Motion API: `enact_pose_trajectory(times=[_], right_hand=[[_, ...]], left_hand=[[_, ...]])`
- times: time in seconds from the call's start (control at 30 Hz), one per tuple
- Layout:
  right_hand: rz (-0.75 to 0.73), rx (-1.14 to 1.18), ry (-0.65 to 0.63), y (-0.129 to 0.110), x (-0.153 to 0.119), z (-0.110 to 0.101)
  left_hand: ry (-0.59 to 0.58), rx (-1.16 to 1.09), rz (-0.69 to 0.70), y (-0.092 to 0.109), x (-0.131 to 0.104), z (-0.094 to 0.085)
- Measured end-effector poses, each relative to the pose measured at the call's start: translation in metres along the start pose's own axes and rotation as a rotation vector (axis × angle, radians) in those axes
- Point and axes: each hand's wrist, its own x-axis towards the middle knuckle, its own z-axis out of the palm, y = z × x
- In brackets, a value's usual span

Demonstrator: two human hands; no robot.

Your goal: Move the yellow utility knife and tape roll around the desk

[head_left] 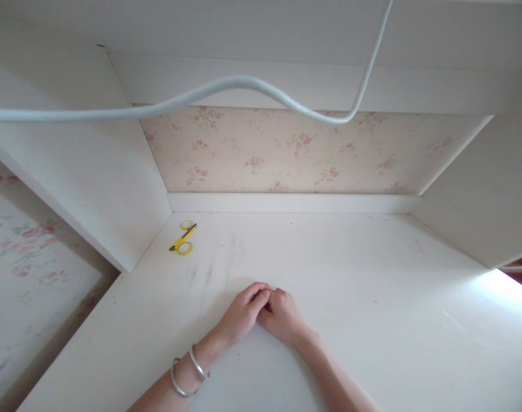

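Near the middle of the white desk [329, 274], my left hand [242, 309] and my right hand [282, 315] rest together. The fingers of my left hand are wrapped round those of my right hand, which are curled and partly hidden. Two silver bangles [188, 375] circle my left wrist. Toward the back left of the desk lies a yellow and black utility knife [183, 237], well away from both hands. One yellow ring [186, 225] is beside its upper end and another yellow ring [185, 248] beside its lower end.
A white cable [244, 83] crosses the upper view in front of a white shelf [252, 34]. White side panels [76, 171] stand left and right [479, 189]. Floral wallpaper [278, 149] covers the wall behind the desk, above a low white ledge [295, 203].
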Motion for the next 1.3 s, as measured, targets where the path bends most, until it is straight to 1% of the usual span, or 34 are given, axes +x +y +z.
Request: enact_pose_trajectory(times=[0.3,0.67,1.03,1.3], right_hand=[[-0.013,-0.019,0.005,-0.0001,-0.0008,0.0007],[-0.010,-0.017,-0.003,0.0011,-0.0012,0.0018],[-0.011,-0.007,-0.012,-0.0018,-0.0018,-0.0011],[0.006,-0.066,-0.015,-0.0018,-0.0012,0.0003]], left_hand=[[0.003,0.011,0.007,-0.0016,0.0004,0.0002],[0.001,0.017,0.006,0.0012,-0.0003,-0.0001],[-0.001,0.014,0.003,0.0022,-0.0016,-0.0009],[0.008,0.038,0.008,0.0036,-0.0014,-0.0005]])
